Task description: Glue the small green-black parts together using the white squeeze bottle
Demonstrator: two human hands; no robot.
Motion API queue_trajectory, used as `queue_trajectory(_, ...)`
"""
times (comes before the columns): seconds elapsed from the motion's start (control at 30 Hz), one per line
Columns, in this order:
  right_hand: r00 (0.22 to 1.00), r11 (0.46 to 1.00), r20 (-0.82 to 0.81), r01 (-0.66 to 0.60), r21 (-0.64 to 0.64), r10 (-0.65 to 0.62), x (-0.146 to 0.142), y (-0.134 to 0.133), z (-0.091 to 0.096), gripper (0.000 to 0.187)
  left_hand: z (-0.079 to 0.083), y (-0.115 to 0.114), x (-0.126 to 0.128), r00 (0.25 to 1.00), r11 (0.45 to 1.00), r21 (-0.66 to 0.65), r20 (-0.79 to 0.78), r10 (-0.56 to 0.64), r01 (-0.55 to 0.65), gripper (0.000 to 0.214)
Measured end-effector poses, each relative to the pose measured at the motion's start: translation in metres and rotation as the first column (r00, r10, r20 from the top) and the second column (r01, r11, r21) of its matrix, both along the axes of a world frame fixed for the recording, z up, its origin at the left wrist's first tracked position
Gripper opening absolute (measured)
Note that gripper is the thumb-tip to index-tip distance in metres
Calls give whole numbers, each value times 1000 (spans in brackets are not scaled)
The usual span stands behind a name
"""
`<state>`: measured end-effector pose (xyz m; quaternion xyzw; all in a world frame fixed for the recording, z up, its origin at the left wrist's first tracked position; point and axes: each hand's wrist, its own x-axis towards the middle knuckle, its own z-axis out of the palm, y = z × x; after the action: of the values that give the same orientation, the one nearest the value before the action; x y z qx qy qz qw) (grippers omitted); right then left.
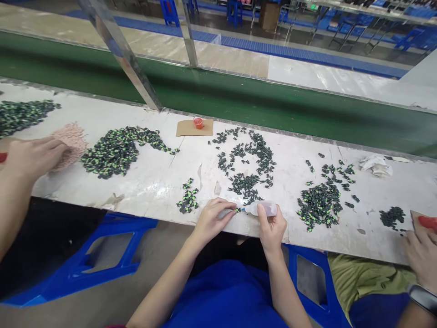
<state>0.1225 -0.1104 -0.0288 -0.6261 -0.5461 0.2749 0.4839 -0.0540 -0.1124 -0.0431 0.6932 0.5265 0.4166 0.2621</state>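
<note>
My left hand [214, 216] pinches a tiny dark and green part [238, 209] at the front edge of the white worktable [150, 177]. My right hand [271, 225] is wrapped round a small clear squeeze bottle [262, 208] lying sideways. Its blue nozzle points left and meets the pinched part. A small heap of the same green and black parts [188, 199] lies just left of my left hand. A wide scatter of dark parts [247, 161] sits straight beyond both hands.
Larger piles of parts lie at the left [116, 150] and right [319, 202]. A cardboard square with a small red cup [198, 122] sits by the green conveyor belt [239, 98]. Other people's hands work at far left [32, 157] and far right [421, 257]. A pink heap [72, 139] lies at left.
</note>
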Motion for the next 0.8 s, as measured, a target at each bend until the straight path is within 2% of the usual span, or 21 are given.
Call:
queue_trajectory(0.23, 1000, 1000, 15, 1, 11, -1, -1, 0, -4, 29, 0, -1, 0, 1000, 1000, -7, -5, 6, -6, 10)
queue_trajectory(0.53, 998, 997, 7, 68, 41, -68, -2, -2, -3, 30, 0, 0, 0, 1000, 1000, -8, -8, 16, -16, 10)
queue_trajectory(0.8, 999, 999, -12, 30, 21, -30, -2, -2, -1, 31, -1, 0, 1, 1000, 1000, 0, 1, 15, -15, 10)
